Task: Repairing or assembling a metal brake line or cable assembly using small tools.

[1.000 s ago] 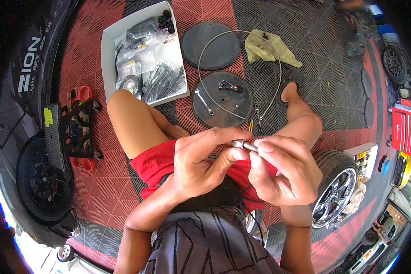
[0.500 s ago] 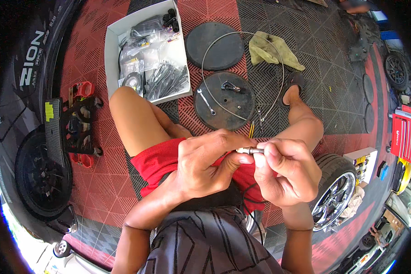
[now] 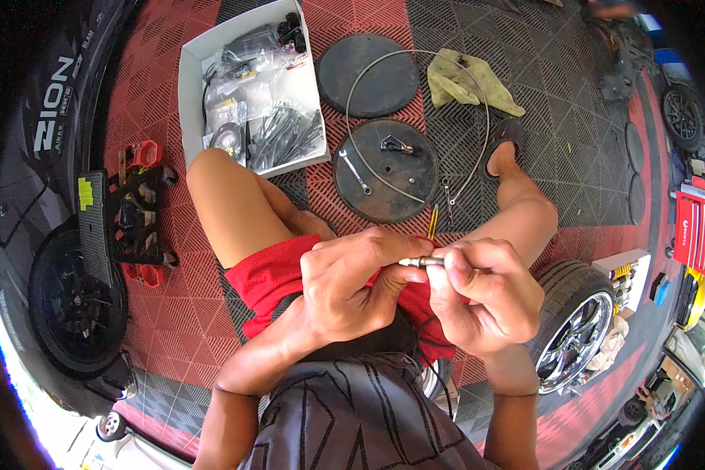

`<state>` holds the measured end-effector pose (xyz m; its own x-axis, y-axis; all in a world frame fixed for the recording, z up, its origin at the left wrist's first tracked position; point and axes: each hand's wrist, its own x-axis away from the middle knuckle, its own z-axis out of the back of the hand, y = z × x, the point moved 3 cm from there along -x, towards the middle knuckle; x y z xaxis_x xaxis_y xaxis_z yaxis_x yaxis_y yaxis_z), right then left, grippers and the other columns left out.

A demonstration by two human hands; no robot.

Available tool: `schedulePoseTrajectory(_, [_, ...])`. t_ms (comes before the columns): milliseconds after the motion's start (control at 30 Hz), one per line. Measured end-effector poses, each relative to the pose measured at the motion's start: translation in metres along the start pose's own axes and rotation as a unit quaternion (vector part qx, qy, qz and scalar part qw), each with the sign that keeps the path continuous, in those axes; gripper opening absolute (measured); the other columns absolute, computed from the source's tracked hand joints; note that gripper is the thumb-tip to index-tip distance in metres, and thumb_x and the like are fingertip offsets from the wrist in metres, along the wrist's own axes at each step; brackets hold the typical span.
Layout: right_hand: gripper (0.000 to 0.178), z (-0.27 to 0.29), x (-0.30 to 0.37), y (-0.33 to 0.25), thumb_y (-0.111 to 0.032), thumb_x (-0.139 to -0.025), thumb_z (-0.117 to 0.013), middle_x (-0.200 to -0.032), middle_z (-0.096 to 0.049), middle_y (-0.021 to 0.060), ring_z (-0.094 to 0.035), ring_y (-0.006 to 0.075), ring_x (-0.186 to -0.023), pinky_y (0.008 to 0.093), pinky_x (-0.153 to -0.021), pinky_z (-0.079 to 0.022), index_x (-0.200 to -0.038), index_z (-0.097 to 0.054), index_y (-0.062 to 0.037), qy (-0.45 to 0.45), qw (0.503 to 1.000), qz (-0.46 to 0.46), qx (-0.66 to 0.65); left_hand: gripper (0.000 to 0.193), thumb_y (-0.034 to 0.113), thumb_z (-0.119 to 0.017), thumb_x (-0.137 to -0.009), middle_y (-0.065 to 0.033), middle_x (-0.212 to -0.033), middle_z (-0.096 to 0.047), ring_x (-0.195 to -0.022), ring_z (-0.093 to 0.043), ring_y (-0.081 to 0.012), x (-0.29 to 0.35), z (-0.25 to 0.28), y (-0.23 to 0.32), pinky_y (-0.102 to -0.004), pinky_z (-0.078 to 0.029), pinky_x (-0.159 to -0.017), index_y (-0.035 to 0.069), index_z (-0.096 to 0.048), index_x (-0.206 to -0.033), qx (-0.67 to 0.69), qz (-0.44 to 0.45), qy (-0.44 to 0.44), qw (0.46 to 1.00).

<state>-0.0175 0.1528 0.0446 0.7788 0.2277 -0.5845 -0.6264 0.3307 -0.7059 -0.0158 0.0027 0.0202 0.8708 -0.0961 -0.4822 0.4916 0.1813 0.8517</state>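
Note:
Above my lap, a small metal fitting [image 3: 421,262] with a pale end and a darker shank lies between my two hands. My left hand [image 3: 348,286] pinches its pale end between thumb and fingers. The darker end is pinched by my right hand [image 3: 489,298], whose other fingers curl inward. Beyond them, a thin braided line [image 3: 486,129] loops across two black round pads. On the nearer pad [image 3: 392,176] rest a combination wrench [image 3: 355,172] and a small dark tool [image 3: 399,146]. A yellow, pencil-like stick [image 3: 432,222] and another small wrench [image 3: 447,192] lie near my right leg.
A white box [image 3: 192,86] of bagged parts and cable ties stands beyond my left knee. A yellowish cloth [image 3: 466,82] lies at the far side. To the right are a chromed wheel with tire [image 3: 552,301] and a red tool chest [image 3: 693,233]; a dark car flanks the left.
Both hands stay pinched on the fitting. My right hand has shifted slightly left, and its fingers have moved a little around the darker end.

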Motion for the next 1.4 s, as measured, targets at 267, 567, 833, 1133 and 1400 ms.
schedulePoseTrajectory(267, [0.027, 0.001, -0.002, -0.003, 0.006, -0.072, -0.072, -0.084, -0.063, 0.0149, -0.064, 0.0226, -0.07, 0.0303, -0.06, -0.055, -0.098, -0.063, 0.0036, 0.008, 1.0, 0.024, -0.008, 0.016, -0.001, -0.07, -0.077, -0.0151, -0.085, -0.069, -0.074, -0.069, -0.0239, 0.002, -0.002, -0.011, -0.029, -0.056, -0.065, -0.005, -0.063, -0.09, 0.105, 0.048, -0.011, 0.993])
schedulePoseTrajectory(567, [0.028, 0.007, -0.006, -0.007, 0.004, -0.073, -0.069, -0.087, -0.063, 0.0129, -0.065, 0.0243, -0.073, 0.0331, -0.062, -0.056, -0.1, -0.063, 0.0015, -0.068, 0.997, 0.034, 0.026, 0.015, 0.004, -0.065, -0.084, -0.0129, -0.086, -0.069, -0.078, -0.068, -0.0179, 0.008, -0.004, -0.016, -0.0267, -0.054, -0.071, -0.006, -0.064, -0.096, 0.187, 0.102, -0.052, 0.976])
schedulePoseTrajectory(833, [0.019, 0.035, -0.008, -0.007, -0.001, -0.078, -0.065, -0.079, -0.061, 0.015, -0.063, 0.0214, -0.066, 0.0295, -0.059, -0.054, -0.095, -0.057, 0.0013, 0.136, 0.986, -0.051, -0.081, 0.02, 0.009, -0.059, -0.09, -0.0152, -0.089, -0.067, -0.082, -0.067, -0.0189, 0.027, -0.006, -0.036, -0.0292, -0.054, -0.075, -0.006, -0.059, -0.104, 0.354, 0.242, -0.023, 0.903])
schedulePoseTrajectory(1133, [0.024, 0.023, -0.008, -0.005, 0.001, -0.071, -0.073, -0.081, -0.065, 0.0153, -0.064, 0.0209, -0.065, 0.0284, -0.057, -0.052, -0.092, -0.062, 0.004, 0.027, 0.998, -0.04, -0.04, 0.024, 0.005, -0.057, -0.09, -0.0228, -0.106, -0.063, -0.096, -0.065, -0.0262, 0.02, -0.011, -0.021, -0.0354, -0.055, -0.084, -0.007, -0.054, -0.11, 0.494, 0.203, -0.03, 0.845])
schedulePoseTrajectory(1400, [0.025, 0.019, -0.01, -0.012, 0.0, -0.069, -0.077, -0.073, -0.065, 0.0138, -0.065, 0.0211, -0.063, 0.0285, -0.056, -0.053, -0.09, -0.064, 0.003, -0.016, 0.996, -0.062, -0.068, 0.025, 0.004, -0.058, -0.09, -0.0226, -0.106, -0.063, -0.1, -0.064, -0.0251, 0.02, -0.011, -0.02, -0.0345, -0.054, -0.085, -0.006, -0.054, -0.112, 0.482, 0.218, -0.026, 0.848])
